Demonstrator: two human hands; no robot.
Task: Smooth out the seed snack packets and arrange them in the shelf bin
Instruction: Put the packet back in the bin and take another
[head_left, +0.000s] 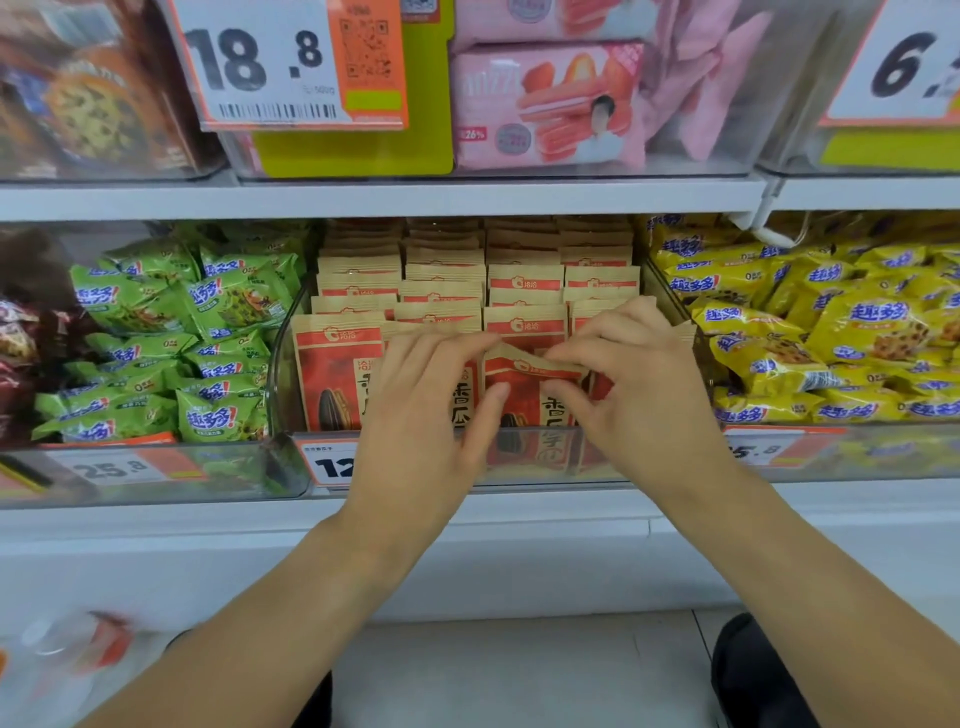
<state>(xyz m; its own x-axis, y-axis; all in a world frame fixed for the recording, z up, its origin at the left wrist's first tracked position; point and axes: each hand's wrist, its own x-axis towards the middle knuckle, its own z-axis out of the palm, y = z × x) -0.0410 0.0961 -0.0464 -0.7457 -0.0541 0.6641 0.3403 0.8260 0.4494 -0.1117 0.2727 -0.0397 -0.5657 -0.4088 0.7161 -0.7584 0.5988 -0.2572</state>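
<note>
Head view

- Shelf bin (283, 364): clear plastic, centre of the lower shelf, a price label with "12" showing on its front wall.
- Seed snack packets (524, 280): kraft-and-red, stood upright in four columns running from the bin's front wall to its back; tops ranked one behind another.
- Front-left packet (332, 374): upright against the front wall at the bin's left corner, a sunflower seed printed on its face.
- Front packet (519, 379): third column from the left, just behind the front wall; its top flap was bent forward and creased.
- Left hand (431, 395): reached over the front wall, fingers curled, fingertips on the left end of the bent flap and thumb on the packet's face, pinching it.
- Right hand (631, 379): reached over the front wall at the bin's right side, fingers curled, pinching the right end of the same flap.
- Green packets (208, 332): heaped loosely in the neighbouring bin to the left.
- Yellow packets (831, 332): heaped loosely in the neighbouring bin to the right.
- Pink biscuit packs (545, 104): stacked in a bin on the upper shelf, directly above.
- Price tag (291, 62): read "18.8", hung at the upper shelf's left.
</note>
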